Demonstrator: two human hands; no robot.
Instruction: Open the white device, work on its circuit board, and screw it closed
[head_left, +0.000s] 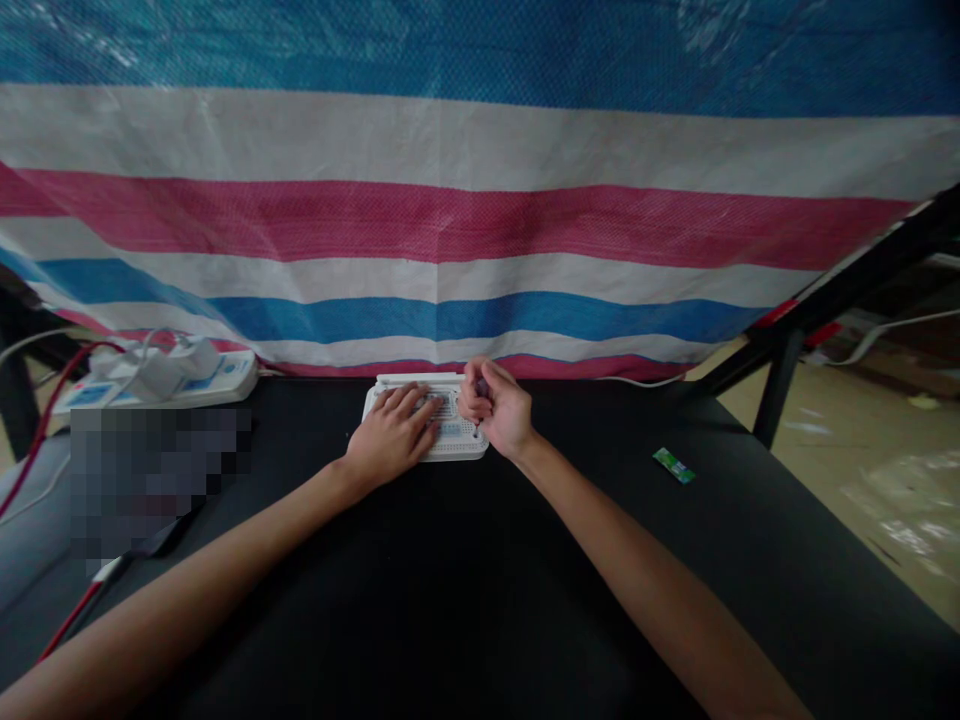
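Note:
A white router [457,452] lies with its vented, labelled underside up near the far edge of the black table. My left hand [397,428] rests flat across its left part, fingers stretched out. Upright over the router's right side, my right hand [499,408] is closed around the dark handle of a screwdriver [482,386]. The tool points down at the router's right corner; its tip is too small to make out. Part of the label is covered by my left fingers.
At the left stands a white power strip [232,378] with plugs and cables. A blurred-out dark device [157,480] lies before it, a red cable [71,615] nearby. A small green packet [674,466] is on the right. A striped tarp [450,230] hangs behind the table.

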